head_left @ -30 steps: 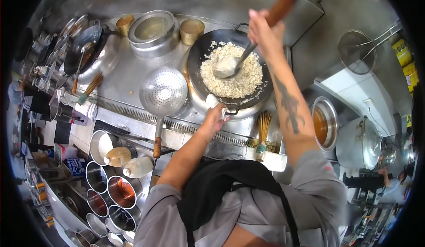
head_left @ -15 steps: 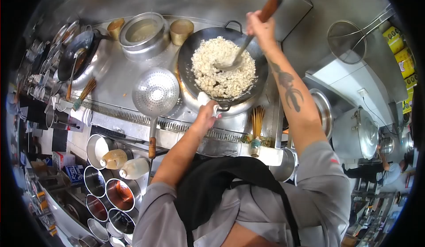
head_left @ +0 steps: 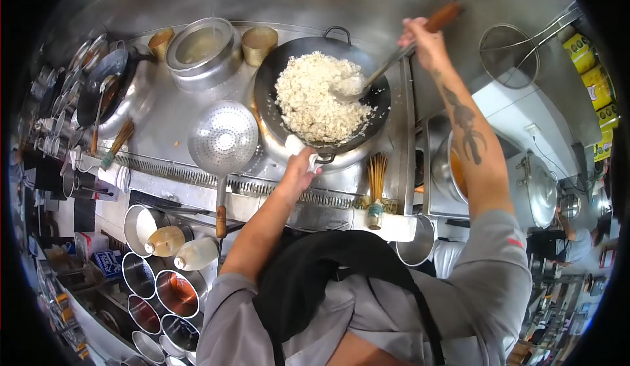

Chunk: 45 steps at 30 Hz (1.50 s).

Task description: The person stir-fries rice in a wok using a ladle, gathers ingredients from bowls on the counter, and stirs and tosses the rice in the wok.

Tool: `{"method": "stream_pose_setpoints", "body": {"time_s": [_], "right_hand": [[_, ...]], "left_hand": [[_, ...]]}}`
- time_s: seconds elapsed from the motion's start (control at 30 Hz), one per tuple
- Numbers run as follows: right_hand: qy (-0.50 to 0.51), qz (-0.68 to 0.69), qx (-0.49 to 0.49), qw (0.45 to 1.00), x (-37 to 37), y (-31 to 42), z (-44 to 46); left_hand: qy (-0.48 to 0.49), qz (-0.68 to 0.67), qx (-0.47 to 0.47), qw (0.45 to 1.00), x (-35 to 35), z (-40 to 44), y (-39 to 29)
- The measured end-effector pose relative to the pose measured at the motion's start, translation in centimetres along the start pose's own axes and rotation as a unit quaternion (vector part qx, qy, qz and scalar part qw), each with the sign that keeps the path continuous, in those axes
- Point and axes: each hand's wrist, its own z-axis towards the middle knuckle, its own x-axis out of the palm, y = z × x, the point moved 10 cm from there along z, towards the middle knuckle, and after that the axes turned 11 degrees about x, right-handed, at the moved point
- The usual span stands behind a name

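Observation:
A black wok point(head_left: 378, 113) sits on the stove, with a broad heap of fried rice point(head_left: 315, 97) in it. My right hand point(head_left: 423, 40) is closed round the handle of a wok ladle point(head_left: 388, 64) just below its wooden end. The ladle's bowl lies against the right part of the rice. At the wok's near rim, my left hand point(head_left: 302, 171) grips the near loop handle through a white cloth point(head_left: 294, 145). The fingers of that hand are partly hidden by the cloth.
Left of the wok lies a perforated strainer point(head_left: 223, 136); behind it stands a metal pot point(head_left: 203, 51). A bamboo brush point(head_left: 377, 182) rests at the near right edge. Sauce pots point(head_left: 177, 294) and two bottles point(head_left: 197, 253) stand lower left. A person point(head_left: 571, 241) is far right.
My right hand has moved right with the ladle, whose handle now slants lower. The ladle's bowl has shifted right through the rice. My left hand stays at the wok's near handle.

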Motion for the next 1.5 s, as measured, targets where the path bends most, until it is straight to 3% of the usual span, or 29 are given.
{"method": "stream_pose_setpoints", "body": {"time_s": [0.1, 0.2, 0.23, 0.33, 0.4, 0.47, 0.57, 0.67, 0.7, 0.8, 0.83, 0.93, 1.03, 1.13, 1.2, 1.3, 1.4, 1.47, 1.5], "right_hand": [[0.011, 0.111, -0.032, 0.993, -1.8, 4.5, -4.4], [-0.041, 0.148, 0.02, 0.988, 0.2, -4.4, -5.2], [-0.037, 0.138, 0.022, 0.99, -0.5, -3.7, -3.8], [-0.242, 0.177, -0.02, 0.954, -7.5, 0.0, -0.7], [-0.174, 0.239, -0.085, 0.952, -8.3, 0.6, -0.8], [-0.211, 0.178, -0.072, 0.958, -2.6, -6.7, -2.2], [-0.077, 0.191, 0.052, 0.977, 3.1, -6.1, 0.5], [-0.139, 0.115, 0.008, 0.984, 3.0, 1.1, 0.1], [-0.146, 0.135, -0.055, 0.978, 2.3, 2.3, -0.6], [-0.125, 0.114, -0.114, 0.979, 4.9, -3.6, -1.4], [-0.072, 0.068, -0.026, 0.995, 7.7, -5.9, -0.9], [0.026, 0.049, 0.015, 0.998, 11.9, -2.1, 0.9], [0.002, 0.111, -0.093, 0.989, 13.0, 2.7, -2.8], [0.108, 0.048, -0.136, 0.984, 18.4, -3.6, -3.9], [0.173, -0.027, -0.038, 0.984, 21.6, -2.5, -4.0], [0.198, -0.124, -0.074, 0.97, 23.0, 4.0, -9.5], [0.171, -0.074, -0.028, 0.982, 21.0, 0.4, -11.5], [0.139, -0.06, -0.003, 0.988, 18.3, -3.1, -7.3], [0.128, -0.069, 0.023, 0.989, 16.5, -3.2, -4.9]], "left_hand": [[-0.004, -0.012, -0.01, 1.0, -0.3, 0.4, 0.5], [0.004, -0.006, -0.021, 1.0, -0.7, 0.1, 0.9], [0.016, -0.007, -0.016, 1.0, -0.2, 0.7, 0.5], [0.014, -0.013, -0.02, 1.0, -0.7, 1.1, 1.0], [-0.007, -0.011, -0.021, 1.0, -1.1, 1.4, 1.1], [-0.004, -0.003, -0.018, 1.0, -1.0, 1.2, 1.0], [-0.019, 0.028, -0.018, 0.999, -1.2, 1.2, 0.8], [-0.013, 0.005, -0.023, 1.0, -1.0, 0.9, 0.7], [-0.006, -0.001, -0.024, 1.0, -1.0, 1.1, 1.0], [-0.011, 0.004, -0.02, 1.0, -1.0, 0.9, 0.7], [-0.007, 0.01, -0.023, 1.0, -1.0, 0.5, 1.0], [-0.003, 0.012, -0.023, 1.0, -1.1, 0.1, 1.1], [-0.009, 0.008, -0.029, 1.0, -1.0, 1.0, 0.9], [-0.011, 0.011, -0.029, 0.999, -1.2, 1.2, 1.0], [-0.002, -0.001, -0.027, 1.0, -0.8, 1.4, 0.8], [-0.003, -0.007, -0.027, 1.0, -0.5, 0.8, 0.1], [-0.007, -0.011, -0.036, 0.999, -0.2, -0.5, 0.1], [0.03, -0.025, -0.046, 0.998, -0.2, 0.7, 0.4], [0.004, -0.014, -0.062, 0.998, -0.2, 0.3, 0.3]]}}
